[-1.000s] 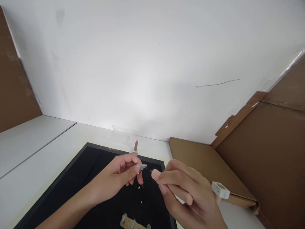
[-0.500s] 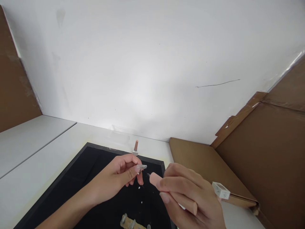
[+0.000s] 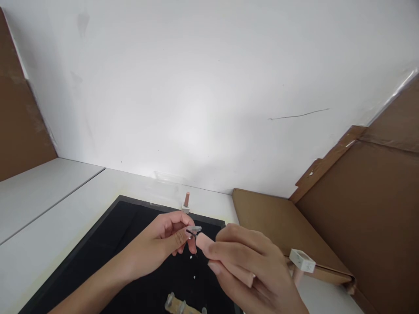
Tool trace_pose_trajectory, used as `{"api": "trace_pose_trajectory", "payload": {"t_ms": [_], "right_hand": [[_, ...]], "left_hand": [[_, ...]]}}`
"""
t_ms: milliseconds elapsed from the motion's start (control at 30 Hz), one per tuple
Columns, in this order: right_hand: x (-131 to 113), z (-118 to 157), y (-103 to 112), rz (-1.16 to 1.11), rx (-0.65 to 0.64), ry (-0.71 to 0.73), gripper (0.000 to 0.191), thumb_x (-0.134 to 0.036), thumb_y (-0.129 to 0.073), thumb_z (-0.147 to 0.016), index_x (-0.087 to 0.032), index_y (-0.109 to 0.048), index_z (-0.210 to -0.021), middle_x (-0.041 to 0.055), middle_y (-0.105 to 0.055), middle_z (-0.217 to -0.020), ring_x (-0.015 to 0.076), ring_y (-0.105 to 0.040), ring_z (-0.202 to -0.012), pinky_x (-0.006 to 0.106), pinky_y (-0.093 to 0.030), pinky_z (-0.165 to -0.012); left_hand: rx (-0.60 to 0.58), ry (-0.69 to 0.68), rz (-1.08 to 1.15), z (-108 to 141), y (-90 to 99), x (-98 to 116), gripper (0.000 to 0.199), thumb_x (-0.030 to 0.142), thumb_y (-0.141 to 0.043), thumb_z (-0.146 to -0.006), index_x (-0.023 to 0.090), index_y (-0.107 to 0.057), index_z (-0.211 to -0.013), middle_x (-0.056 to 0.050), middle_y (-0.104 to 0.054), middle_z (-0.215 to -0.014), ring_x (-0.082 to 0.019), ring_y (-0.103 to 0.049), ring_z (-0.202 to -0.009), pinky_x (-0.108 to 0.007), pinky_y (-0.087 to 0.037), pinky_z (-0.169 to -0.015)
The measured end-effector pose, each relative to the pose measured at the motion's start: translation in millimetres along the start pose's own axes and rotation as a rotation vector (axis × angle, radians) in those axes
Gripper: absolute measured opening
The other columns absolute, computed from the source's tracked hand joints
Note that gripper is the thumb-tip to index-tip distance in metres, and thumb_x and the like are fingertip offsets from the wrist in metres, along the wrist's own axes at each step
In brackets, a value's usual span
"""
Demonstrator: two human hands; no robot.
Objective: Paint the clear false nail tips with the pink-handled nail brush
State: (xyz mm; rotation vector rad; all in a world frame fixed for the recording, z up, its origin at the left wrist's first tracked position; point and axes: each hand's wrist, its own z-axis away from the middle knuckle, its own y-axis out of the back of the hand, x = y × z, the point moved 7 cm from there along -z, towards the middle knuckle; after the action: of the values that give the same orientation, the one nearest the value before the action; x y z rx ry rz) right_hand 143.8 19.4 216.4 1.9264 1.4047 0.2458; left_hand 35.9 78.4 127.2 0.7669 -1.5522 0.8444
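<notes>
My left hand [image 3: 168, 233] pinches a small translucent false nail [image 3: 195, 228] between thumb and fingers above a black mat [image 3: 98, 248]. My right hand [image 3: 252, 266] grips a nail polish brush by its long pink cap [image 3: 206, 245], which points left. Its dark bristles are at the false nail's near edge, beside my left thumb; whether they touch it I cannot tell. Below my hands, at the bottom edge, lies a tan strip [image 3: 176, 303] with several clear pieces on it, partly cut off by the frame.
A small white block with a pinkish-brown cap [image 3: 186, 199] stands behind the mat. Right of my right hand is another white block [image 3: 303, 261] with a pinkish stem below it. A flat cardboard box [image 3: 262, 213] lies at the right. White specks [image 3: 191, 257] dot the mat.
My right hand has moved left, bringing the brush from a short distance away up to the false nail. My left hand has stayed almost still.
</notes>
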Motion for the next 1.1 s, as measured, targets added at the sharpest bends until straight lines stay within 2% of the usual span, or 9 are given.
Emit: {"api": "trace_pose_trajectory", "payload": {"t_ms": [167, 267, 367, 500, 600, 733, 900, 1000, 1100], "right_hand": [[3.1, 1.7, 1.9, 0.060, 0.050, -0.018, 0.021, -0.001, -0.049, -0.077, -0.020, -0.056, -0.083, -0.0056, -0.045, -0.055, 0.0078, -0.043, -0.047, 0.020, -0.032, -0.044], [-0.6, 0.3, 3.9, -0.012, 0.072, -0.003, 0.019, -0.003, -0.050, -0.078, -0.019, -0.057, -0.083, -0.0042, -0.050, -0.060, 0.0073, -0.047, -0.050, 0.019, -0.035, -0.046], [-2.9, -0.4, 0.4, -0.026, 0.022, 0.000, 0.017, -0.004, -0.051, -0.080, -0.019, -0.056, -0.084, -0.0022, -0.054, -0.063, 0.0080, -0.049, -0.052, 0.020, -0.037, -0.047], [-2.1, -0.1, 2.0, 0.080, 0.046, -0.020, 0.020, -0.001, -0.050, -0.078, -0.020, -0.056, -0.083, -0.0048, -0.048, -0.057, 0.0080, -0.044, -0.048, 0.020, -0.032, -0.044], [-3.4, -0.1, 5.3, 0.062, 0.076, -0.013, 0.020, -0.001, -0.048, -0.078, -0.020, -0.055, -0.081, -0.0048, -0.048, -0.058, 0.0075, -0.046, -0.048, 0.020, -0.033, -0.045], [-3.8, -0.9, -0.4, 0.031, 0.005, -0.009, 0.016, -0.004, -0.050, -0.081, -0.019, -0.055, -0.085, -0.0020, -0.055, -0.065, 0.0084, -0.049, -0.052, 0.021, -0.037, -0.048], [-2.7, -1.6, 0.2, 0.093, 0.042, -0.044, 0.021, -0.001, -0.047, -0.079, -0.021, -0.052, -0.081, -0.0062, -0.043, -0.056, 0.0078, -0.043, -0.048, 0.020, -0.031, -0.044], [-5.8, -1.4, 1.3, 0.040, 0.036, -0.011, 0.018, -0.003, -0.048, -0.081, -0.020, -0.054, -0.085, -0.0042, -0.050, -0.061, 0.0080, -0.047, -0.051, 0.020, -0.034, -0.046], [-3.5, 0.4, -1.0, 0.038, -0.008, -0.036, 0.019, -0.004, -0.049, -0.082, -0.020, -0.056, -0.090, -0.0027, -0.054, -0.064, 0.0090, -0.050, -0.054, 0.021, -0.036, -0.048]], "left_hand": [[0.005, 0.016, -0.027, 0.9, 0.3, -0.8, 0.026, 0.042, -0.055, -0.087, 0.016, -0.056, -0.083, 0.000, -0.062, -0.069, -0.010, -0.048, -0.061, -0.023, -0.036, -0.058], [-0.001, 0.014, -0.020, 0.9, 0.0, -1.2, 0.025, 0.041, -0.056, -0.087, 0.016, -0.056, -0.082, 0.001, -0.061, -0.068, -0.009, -0.047, -0.059, -0.022, -0.036, -0.057], [-0.004, 0.005, -0.006, 0.9, -0.6, -0.8, 0.025, 0.041, -0.057, -0.086, 0.017, -0.056, -0.082, 0.001, -0.061, -0.068, -0.009, -0.048, -0.059, -0.022, -0.036, -0.057], [-0.002, 0.006, -0.018, 1.2, -0.3, -0.1, 0.026, 0.042, -0.055, -0.087, 0.016, -0.056, -0.083, 0.000, -0.062, -0.070, -0.010, -0.049, -0.061, -0.023, -0.037, -0.058], [-0.007, 0.009, -0.015, 0.2, -0.1, -0.5, 0.026, 0.042, -0.055, -0.087, 0.016, -0.055, -0.082, 0.001, -0.061, -0.069, -0.010, -0.048, -0.060, -0.023, -0.036, -0.057], [-0.010, -0.003, 0.006, -0.7, -0.4, -1.3, 0.025, 0.041, -0.057, -0.086, 0.017, -0.056, -0.083, 0.001, -0.061, -0.069, -0.010, -0.048, -0.060, -0.022, -0.036, -0.058], [-0.013, 0.006, -0.005, 0.8, -0.6, -1.7, 0.026, 0.042, -0.056, -0.087, 0.016, -0.055, -0.082, 0.000, -0.062, -0.069, -0.010, -0.048, -0.060, -0.023, -0.036, -0.058], [-0.013, 0.007, -0.008, 1.0, -0.7, -0.8, 0.025, 0.041, -0.055, -0.087, 0.016, -0.055, -0.082, 0.001, -0.061, -0.067, -0.009, -0.047, -0.059, -0.022, -0.036, -0.057], [-0.011, 0.006, -0.007, 1.1, -1.2, -0.6, 0.026, 0.042, -0.056, -0.086, 0.016, -0.055, -0.081, 0.001, -0.061, -0.068, -0.009, -0.047, -0.059, -0.022, -0.036, -0.057]]}}
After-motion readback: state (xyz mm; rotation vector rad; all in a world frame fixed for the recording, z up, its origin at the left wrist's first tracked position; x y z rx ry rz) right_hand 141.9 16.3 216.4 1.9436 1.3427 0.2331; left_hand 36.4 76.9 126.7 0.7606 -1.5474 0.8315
